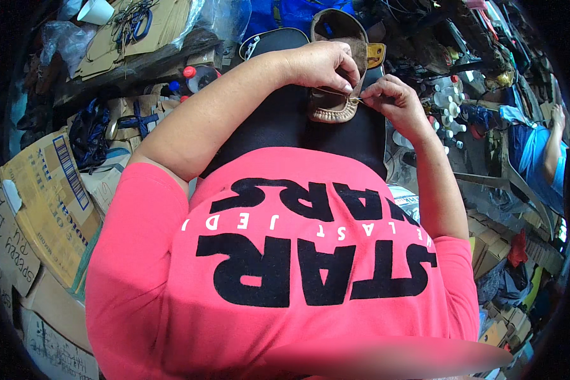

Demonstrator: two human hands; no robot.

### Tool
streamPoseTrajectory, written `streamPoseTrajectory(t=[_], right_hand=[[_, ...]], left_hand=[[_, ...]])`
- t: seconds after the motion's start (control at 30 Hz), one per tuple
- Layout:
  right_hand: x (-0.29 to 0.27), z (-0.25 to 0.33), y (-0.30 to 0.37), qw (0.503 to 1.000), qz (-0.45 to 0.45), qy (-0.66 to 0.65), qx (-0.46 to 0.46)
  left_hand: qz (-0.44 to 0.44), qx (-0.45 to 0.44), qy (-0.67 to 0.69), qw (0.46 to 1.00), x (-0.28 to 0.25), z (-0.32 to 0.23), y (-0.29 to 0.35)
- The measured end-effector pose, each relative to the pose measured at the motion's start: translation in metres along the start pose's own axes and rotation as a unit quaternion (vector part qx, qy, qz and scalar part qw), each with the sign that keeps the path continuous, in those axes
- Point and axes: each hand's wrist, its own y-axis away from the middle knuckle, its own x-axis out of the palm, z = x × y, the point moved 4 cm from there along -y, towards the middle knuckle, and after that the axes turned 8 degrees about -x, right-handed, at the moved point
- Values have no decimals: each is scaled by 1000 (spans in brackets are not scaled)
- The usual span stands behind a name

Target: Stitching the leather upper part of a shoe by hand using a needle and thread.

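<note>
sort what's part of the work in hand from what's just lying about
In the work:
brown shoe, at the left hand
pale thread, at the right hand

Apparently just lying about:
white cup
yellowish carton
red-capped bottle

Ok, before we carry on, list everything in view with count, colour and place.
Shoe: 1, brown, upper centre
Thread: at least 1, pale, near the toe end
Cup: 1, white, top left
Cardboard: many pieces, brown, mostly left
Plastic film: at least 2 pieces, clear, top left
Bottle: at least 1, clear, red cap, upper left
Containers: several, whitish, upper right
Other person's arm: 1, beside blue cloth, far right
Remaining clutter: too jumbled to count
Trousers: 1, black, upper centre
Shirt: 1, pink, lower centre
Left hand: 1, over the shoe
Right hand: 1, fingers pinching the thread
</note>
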Motion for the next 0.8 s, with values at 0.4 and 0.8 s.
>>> streamPoseTrajectory(t=[0.4, 0.8], right_hand=[[8, 55, 9, 962, 39, 263, -69], [21, 51, -11, 955, 61, 280, -74]], left_hand=[[74, 6, -108, 991, -3, -14, 6], [-27, 63, -38, 997, 1, 2, -2]])
